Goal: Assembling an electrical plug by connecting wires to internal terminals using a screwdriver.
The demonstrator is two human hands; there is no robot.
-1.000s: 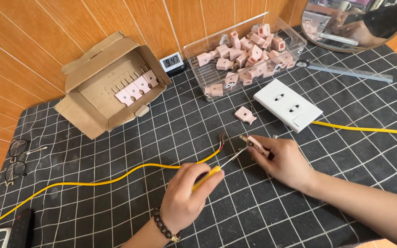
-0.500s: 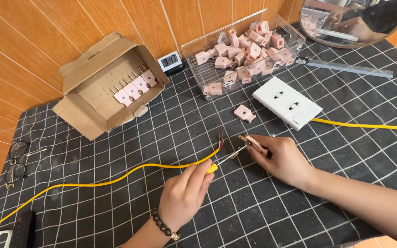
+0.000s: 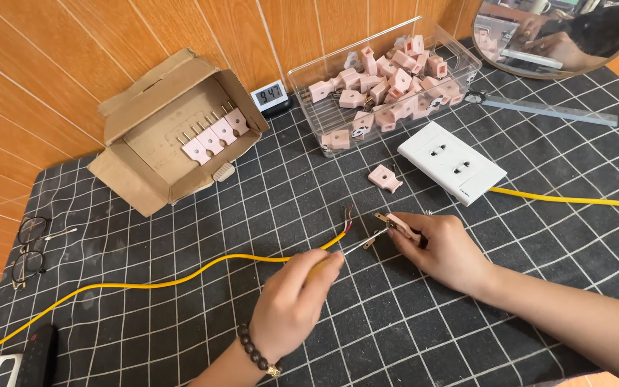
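My left hand, with a bead bracelet at the wrist, grips a small screwdriver with a yellow handle. Its thin shaft points right, toward a pink plug half with metal prongs, which my right hand pinches against the mat. A yellow cable runs from the left edge to just behind the screwdriver, and its stripped wire ends stick up beside the plug. A loose pink plug cover lies a little farther back.
A white double socket plate with its own yellow cable lies at the right. Behind are a clear bin of pink plugs, an open cardboard box holding several plugs, a small digital clock, a ruler, and a mirror. Glasses lie left.
My left hand has closed further over the screwdriver's yellow handle, and the tip stays at the plug. My right hand holds the plug in the same place.
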